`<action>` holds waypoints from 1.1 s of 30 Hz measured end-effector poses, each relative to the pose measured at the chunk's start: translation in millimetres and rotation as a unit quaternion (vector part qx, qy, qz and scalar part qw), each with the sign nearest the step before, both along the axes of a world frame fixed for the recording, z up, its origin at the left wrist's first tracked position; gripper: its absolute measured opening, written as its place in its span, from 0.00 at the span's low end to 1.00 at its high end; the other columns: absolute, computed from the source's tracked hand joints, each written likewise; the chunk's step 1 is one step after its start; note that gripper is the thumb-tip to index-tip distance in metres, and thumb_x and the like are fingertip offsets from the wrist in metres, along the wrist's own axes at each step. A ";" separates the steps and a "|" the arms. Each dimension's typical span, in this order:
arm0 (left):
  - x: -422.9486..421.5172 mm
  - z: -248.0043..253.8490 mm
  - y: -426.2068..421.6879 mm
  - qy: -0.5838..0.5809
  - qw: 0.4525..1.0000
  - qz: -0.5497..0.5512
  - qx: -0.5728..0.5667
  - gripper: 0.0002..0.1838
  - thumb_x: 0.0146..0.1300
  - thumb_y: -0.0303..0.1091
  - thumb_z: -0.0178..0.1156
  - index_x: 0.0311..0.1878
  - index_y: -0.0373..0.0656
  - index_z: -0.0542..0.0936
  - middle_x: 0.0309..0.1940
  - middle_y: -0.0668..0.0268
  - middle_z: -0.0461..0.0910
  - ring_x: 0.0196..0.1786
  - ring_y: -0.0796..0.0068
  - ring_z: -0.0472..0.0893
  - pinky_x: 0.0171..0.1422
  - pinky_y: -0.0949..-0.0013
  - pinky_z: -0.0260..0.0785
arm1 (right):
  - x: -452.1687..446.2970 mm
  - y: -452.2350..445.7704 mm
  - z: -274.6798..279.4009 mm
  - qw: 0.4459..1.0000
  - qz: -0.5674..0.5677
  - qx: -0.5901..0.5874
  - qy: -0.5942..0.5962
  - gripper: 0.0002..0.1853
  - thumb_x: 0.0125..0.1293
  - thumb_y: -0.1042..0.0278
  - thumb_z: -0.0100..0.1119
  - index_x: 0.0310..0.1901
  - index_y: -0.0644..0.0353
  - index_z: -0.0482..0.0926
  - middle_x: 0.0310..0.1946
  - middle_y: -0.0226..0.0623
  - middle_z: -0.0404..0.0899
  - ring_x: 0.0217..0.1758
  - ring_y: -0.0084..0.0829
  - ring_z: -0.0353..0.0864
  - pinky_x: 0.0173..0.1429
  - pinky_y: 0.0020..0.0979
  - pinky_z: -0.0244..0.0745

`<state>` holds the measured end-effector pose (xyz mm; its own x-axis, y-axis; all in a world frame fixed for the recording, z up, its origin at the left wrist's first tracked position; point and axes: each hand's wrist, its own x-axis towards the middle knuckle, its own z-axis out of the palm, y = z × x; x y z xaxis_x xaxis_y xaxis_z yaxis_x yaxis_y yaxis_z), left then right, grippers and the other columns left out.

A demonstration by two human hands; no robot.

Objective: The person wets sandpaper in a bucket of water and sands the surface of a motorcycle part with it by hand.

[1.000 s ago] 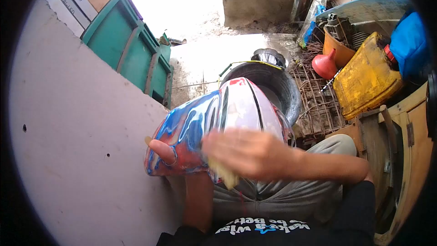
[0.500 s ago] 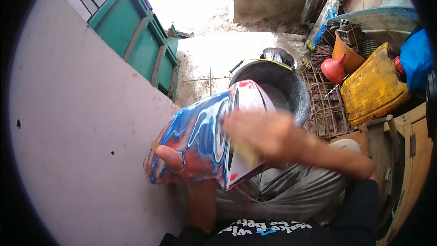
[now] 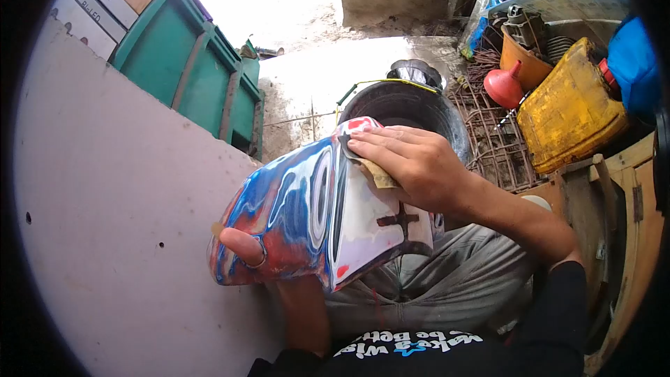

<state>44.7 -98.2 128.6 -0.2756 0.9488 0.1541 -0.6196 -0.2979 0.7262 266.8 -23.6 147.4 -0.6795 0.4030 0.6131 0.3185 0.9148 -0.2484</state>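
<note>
A painted, curved vehicle body panel, swirled in blue, red and white with a paler white side, is held tilted above my lap. My left hand supports it from beneath; its thumb sticks up through a round hole, and the other fingers are hidden under the panel. Flat against the white side near the far edge, my right hand presses a folded piece of sandpaper, its grey and tan faces showing below the fingers. A dark cross-shaped mark shows on the white surface nearer my body.
A black bucket with a yellow-edged handle stands just beyond the panel. To the right are a rusty wire grid, a red funnel and a yellow jerrycan. A pale wall and green cabinet border the left.
My right hand has slid up to the panel's far edge with the sandpaper, uncovering the dark cross mark. My left hand keeps its hold; the whole view has shifted slightly.
</note>
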 end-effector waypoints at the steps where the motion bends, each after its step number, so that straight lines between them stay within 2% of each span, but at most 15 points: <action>1: -0.2 1.0 -0.9 0.027 0.999 0.014 -0.022 0.65 0.58 0.84 0.58 0.74 0.26 0.61 0.67 0.44 0.73 0.65 0.55 0.77 0.76 0.53 0.68 | -3.8 -12.3 0.1 1.000 0.021 0.011 0.009 0.21 0.65 0.66 0.64 0.57 0.64 0.84 0.57 0.44 0.87 0.59 0.36 0.89 0.64 0.35 0.84; 4: -8.4 -18.2 0.0 -0.049 0.998 -0.032 0.018 0.64 0.60 0.82 0.58 0.74 0.26 0.61 0.68 0.44 0.71 0.66 0.55 0.76 0.76 0.54 0.68 | -15.3 -51.4 7.6 0.986 0.144 0.063 0.048 0.20 0.65 0.66 0.63 0.57 0.66 0.84 0.56 0.46 0.87 0.57 0.35 0.89 0.61 0.35 0.85; 5: -16.8 -28.0 1.3 -0.109 0.990 -0.076 0.047 0.63 0.60 0.82 0.58 0.74 0.26 0.61 0.69 0.44 0.71 0.66 0.55 0.76 0.76 0.54 0.68 | -14.4 -42.0 1.8 0.991 0.109 0.064 0.039 0.20 0.65 0.66 0.62 0.57 0.66 0.84 0.56 0.46 0.87 0.57 0.35 0.89 0.61 0.35 0.85; 8: -6.9 -15.5 -1.0 0.008 0.998 0.063 -0.021 0.63 0.60 0.82 0.59 0.75 0.26 0.61 0.69 0.45 0.70 0.65 0.56 0.76 0.76 0.56 0.67 | 5.0 17.9 -2.1 1.000 -0.023 0.009 0.018 0.20 0.66 0.65 0.62 0.57 0.64 0.84 0.54 0.45 0.88 0.57 0.36 0.89 0.60 0.37 0.85; 10: -1.2 -10.7 5.1 0.060 0.989 0.126 -0.050 0.63 0.59 0.82 0.60 0.75 0.27 0.60 0.68 0.46 0.71 0.65 0.57 0.76 0.76 0.56 0.67 | -2.2 -2.2 -9.5 0.998 0.004 0.051 0.020 0.19 0.68 0.64 0.62 0.57 0.61 0.84 0.54 0.43 0.88 0.56 0.38 0.89 0.62 0.36 0.84; 15: -27.3 -37.2 1.2 -0.082 0.996 -0.019 -0.007 0.62 0.60 0.81 0.60 0.74 0.27 0.61 0.67 0.46 0.71 0.64 0.57 0.77 0.75 0.56 0.69 | -6.0 -12.8 -13.9 0.995 0.065 0.064 0.029 0.21 0.70 0.63 0.62 0.62 0.58 0.82 0.58 0.39 0.87 0.58 0.35 0.89 0.66 0.38 0.83; 16: -23.2 -30.4 0.1 -0.023 0.999 0.016 -0.021 0.62 0.60 0.81 0.59 0.74 0.27 0.61 0.68 0.45 0.71 0.64 0.57 0.77 0.74 0.56 0.69 | 1.6 9.1 -10.0 1.000 -0.007 0.010 0.008 0.21 0.69 0.65 0.63 0.62 0.58 0.83 0.58 0.40 0.87 0.57 0.36 0.89 0.63 0.38 0.85; 19: -8.9 -12.7 4.5 0.048 0.996 0.061 -0.031 0.61 0.61 0.81 0.58 0.73 0.27 0.62 0.68 0.44 0.72 0.63 0.56 0.78 0.73 0.56 0.70 | -1.9 1.1 -21.1 0.998 -0.001 0.062 0.006 0.17 0.67 0.66 0.63 0.55 0.61 0.86 0.56 0.43 0.87 0.58 0.34 0.89 0.62 0.37 0.84; 21: -12.7 -21.5 6.7 -0.033 0.999 0.027 -0.006 0.61 0.62 0.81 0.57 0.72 0.26 0.63 0.67 0.43 0.73 0.63 0.56 0.79 0.73 0.55 0.70 | -11.6 -43.3 0.4 0.986 0.140 0.078 0.037 0.18 0.67 0.65 0.63 0.54 0.64 0.86 0.55 0.42 0.88 0.56 0.32 0.89 0.64 0.36 0.83; 23: -25.9 -34.0 6.4 -0.045 0.999 -0.004 0.028 0.59 0.64 0.80 0.56 0.72 0.25 0.64 0.65 0.42 0.74 0.64 0.55 0.79 0.74 0.54 0.70 | -9.2 -28.3 -4.7 0.986 0.131 0.083 0.060 0.17 0.66 0.63 0.64 0.53 0.63 0.86 0.55 0.42 0.88 0.57 0.33 0.89 0.64 0.36 0.83; 25: -24.7 -30.1 6.4 0.015 0.998 0.054 0.022 0.57 0.66 0.79 0.55 0.71 0.25 0.65 0.64 0.42 0.76 0.63 0.56 0.79 0.73 0.54 0.71 | -0.3 18.1 -7.5 0.999 -0.036 0.023 0.003 0.19 0.66 0.61 0.65 0.53 0.63 0.86 0.56 0.43 0.87 0.59 0.32 0.88 0.65 0.35 0.82; 26: -20.3 -28.5 4.9 0.081 0.988 0.129 -0.003 0.56 0.67 0.78 0.54 0.70 0.25 0.65 0.64 0.42 0.76 0.62 0.56 0.79 0.72 0.54 0.71 | 0.1 12.1 -10.8 0.999 -0.007 0.031 0.008 0.18 0.67 0.62 0.64 0.54 0.64 0.86 0.57 0.44 0.87 0.60 0.33 0.88 0.66 0.35 0.82; 29: -7.0 -16.8 9.1 -0.064 0.997 0.030 0.040 0.54 0.68 0.77 0.53 0.68 0.25 0.67 0.62 0.42 0.77 0.59 0.57 0.81 0.68 0.55 0.73 | -7.9 -23.9 -11.9 0.994 0.081 0.069 0.021 0.18 0.70 0.64 0.60 0.56 0.65 0.85 0.58 0.45 0.86 0.61 0.34 0.87 0.66 0.34 0.82; 31: -13.0 -22.3 7.8 -0.067 0.997 0.029 0.041 0.54 0.68 0.77 0.54 0.67 0.24 0.68 0.61 0.42 0.77 0.57 0.58 0.81 0.65 0.57 0.75 | -9.8 -37.2 -5.2 0.977 0.192 0.079 0.048 0.19 0.70 0.66 0.60 0.57 0.66 0.84 0.58 0.44 0.86 0.61 0.34 0.87 0.65 0.34 0.83; 33: -27.1 -38.1 10.8 0.098 0.980 0.171 0.002 0.55 0.68 0.77 0.54 0.68 0.24 0.67 0.61 0.41 0.78 0.56 0.59 0.82 0.63 0.58 0.77 | -12.6 -32.4 -13.8 0.983 0.160 0.064 0.057 0.19 0.69 0.65 0.61 0.57 0.66 0.84 0.59 0.43 0.86 0.61 0.35 0.87 0.65 0.35 0.83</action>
<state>17.6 -87.3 90.5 -0.5416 0.8060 0.2388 -0.3323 -0.4662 0.8199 254.2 -55.9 133.6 -0.6828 0.0951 0.7244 -0.0136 0.9897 -0.1427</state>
